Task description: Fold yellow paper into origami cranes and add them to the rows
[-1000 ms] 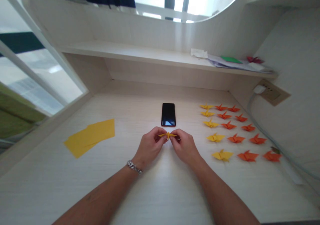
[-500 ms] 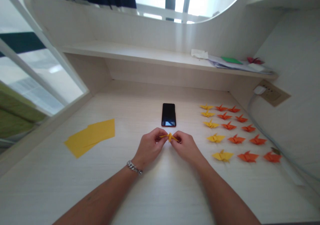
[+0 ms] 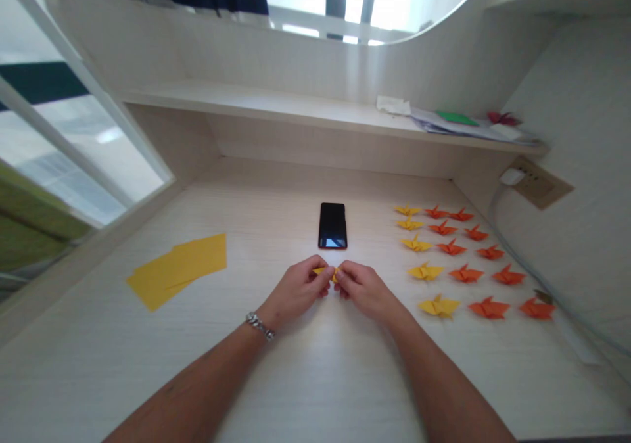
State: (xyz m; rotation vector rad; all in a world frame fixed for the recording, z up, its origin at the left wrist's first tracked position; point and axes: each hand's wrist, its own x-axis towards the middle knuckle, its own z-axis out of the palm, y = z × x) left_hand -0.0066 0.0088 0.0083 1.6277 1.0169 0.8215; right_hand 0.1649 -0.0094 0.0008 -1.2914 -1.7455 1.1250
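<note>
Our left hand (image 3: pixel 296 290) and right hand (image 3: pixel 365 292) both pinch the paper (image 3: pixel 319 271); it lies crosswise between them, equally near each; phone (image 3: pixel 332 226) just beyond.

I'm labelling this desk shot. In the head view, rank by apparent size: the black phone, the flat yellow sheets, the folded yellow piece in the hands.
1. flat yellow sheets
2. black phone
3. folded yellow piece, smallest as seen, though the left hand and right hand hide most of it.
</note>
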